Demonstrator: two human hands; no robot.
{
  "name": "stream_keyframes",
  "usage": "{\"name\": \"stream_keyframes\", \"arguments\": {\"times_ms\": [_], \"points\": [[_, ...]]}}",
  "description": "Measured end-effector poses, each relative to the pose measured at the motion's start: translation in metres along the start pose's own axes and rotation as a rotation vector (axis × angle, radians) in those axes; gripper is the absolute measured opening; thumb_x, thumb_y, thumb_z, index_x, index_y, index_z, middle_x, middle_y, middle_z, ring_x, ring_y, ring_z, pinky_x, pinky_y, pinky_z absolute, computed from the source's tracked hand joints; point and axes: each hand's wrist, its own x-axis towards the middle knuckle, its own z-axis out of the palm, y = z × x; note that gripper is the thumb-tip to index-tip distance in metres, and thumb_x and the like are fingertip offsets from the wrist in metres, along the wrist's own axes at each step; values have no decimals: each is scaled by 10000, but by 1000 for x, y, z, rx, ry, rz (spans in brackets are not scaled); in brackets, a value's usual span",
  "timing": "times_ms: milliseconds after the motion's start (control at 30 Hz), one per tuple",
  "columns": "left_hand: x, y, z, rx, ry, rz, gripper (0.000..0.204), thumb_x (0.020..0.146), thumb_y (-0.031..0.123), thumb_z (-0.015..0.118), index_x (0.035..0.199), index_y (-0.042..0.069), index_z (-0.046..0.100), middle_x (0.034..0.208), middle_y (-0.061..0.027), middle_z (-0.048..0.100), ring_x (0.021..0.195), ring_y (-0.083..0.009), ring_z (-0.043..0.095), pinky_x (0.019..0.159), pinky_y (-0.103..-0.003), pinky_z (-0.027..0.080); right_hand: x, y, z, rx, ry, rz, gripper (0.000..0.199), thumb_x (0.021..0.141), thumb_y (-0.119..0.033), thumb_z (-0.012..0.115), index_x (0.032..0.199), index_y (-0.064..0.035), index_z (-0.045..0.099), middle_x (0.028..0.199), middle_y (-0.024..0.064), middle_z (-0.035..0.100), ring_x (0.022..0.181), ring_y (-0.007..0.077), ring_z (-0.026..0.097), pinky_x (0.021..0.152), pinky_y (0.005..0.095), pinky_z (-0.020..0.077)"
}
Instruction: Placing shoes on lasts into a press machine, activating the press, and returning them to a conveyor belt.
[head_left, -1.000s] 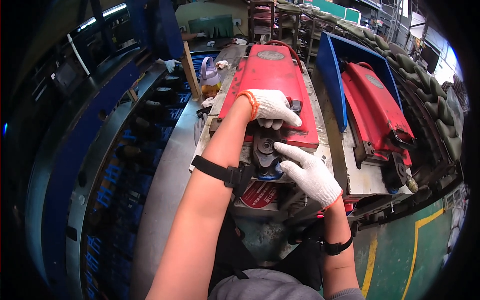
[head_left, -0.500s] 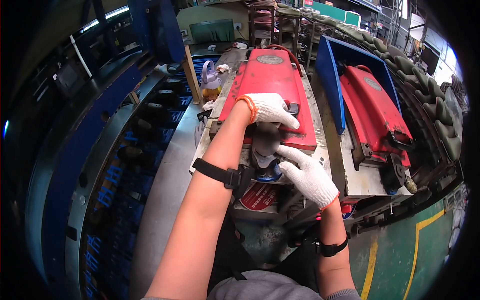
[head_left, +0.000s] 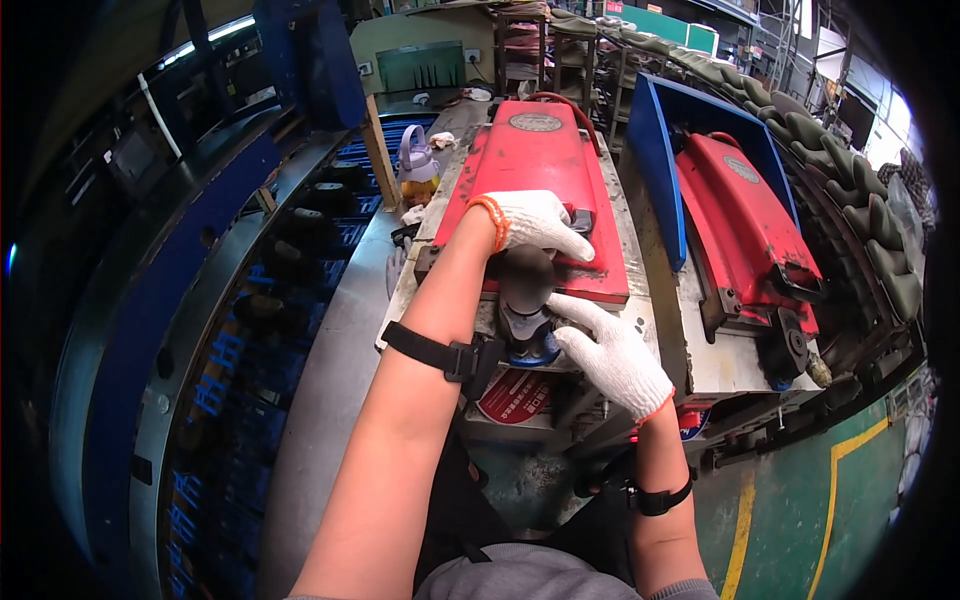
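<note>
My left hand (head_left: 540, 222), in a white knitted glove with an orange cuff, is curled over the black handle (head_left: 581, 219) at the front of a red machine cover (head_left: 530, 160). Just below it, a dark rounded piece (head_left: 526, 280) with a grey middle and a blue lower edge stands at the machine's front; its top is blurred. My right hand (head_left: 618, 362), gloved alike, is at the right side of this piece. Its forefinger reaches out toward the piece and its thumb lies apart below; the other fingers are partly hidden. Black straps go round both forearms.
To the right stands a second red machine (head_left: 745, 215) within a blue guard (head_left: 662, 150). A lilac-lidded jug (head_left: 419, 165) is on the metal bench at left, beside a rack with blue parts (head_left: 225, 355). Dark green padded pieces (head_left: 880, 225) line the far right.
Both hands keep nearly the same places and grips. The whole view has shifted very slightly.
</note>
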Motion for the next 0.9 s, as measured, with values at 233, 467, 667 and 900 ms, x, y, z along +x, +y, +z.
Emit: {"name": "stream_keyframes", "arguments": {"times_ms": [233, 467, 667, 900], "points": [[-2, 3, -1, 43, -8, -16, 501, 852, 563, 778, 706, 97, 665, 606, 1, 614, 509, -112, 547, 489, -290, 423, 0, 2, 0, 11, 18, -37, 457, 1016, -307, 647, 1443, -144, 646, 1275, 141, 750, 1169, 292, 719, 1075, 381, 501], [2, -3, 1, 7, 4, 3, 509, 807, 574, 803, 723, 81, 705, 613, -25, 638, 487, -133, 549, 472, -314, 420, 0, -1, 0, 18, 1, -2, 452, 1015, -305, 648, 1438, -144, 651, 1263, 131, 755, 1168, 288, 718, 1069, 379, 505], [1, -2, 1, -7, -2, 8, 492, 813, 563, 806, 753, 83, 716, 617, -23, 640, 488, -128, 546, 464, -310, 413, -1, -1, -1, -25, 11, -20, 451, 1016, -306, 649, 1436, -143, 653, 1261, 130, 757, 1167, 283, 719, 1071, 377, 501], [-3, 2, 0, 13, -5, -3, 488, 835, 557, 794, 730, 91, 694, 609, -10, 625, 495, -117, 542, 471, -297, 409, -1, 4, 1, 0, 20, -32, 453, 1015, -302, 651, 1436, -133, 651, 1260, 126, 760, 1166, 281, 720, 1070, 376, 500]]}}
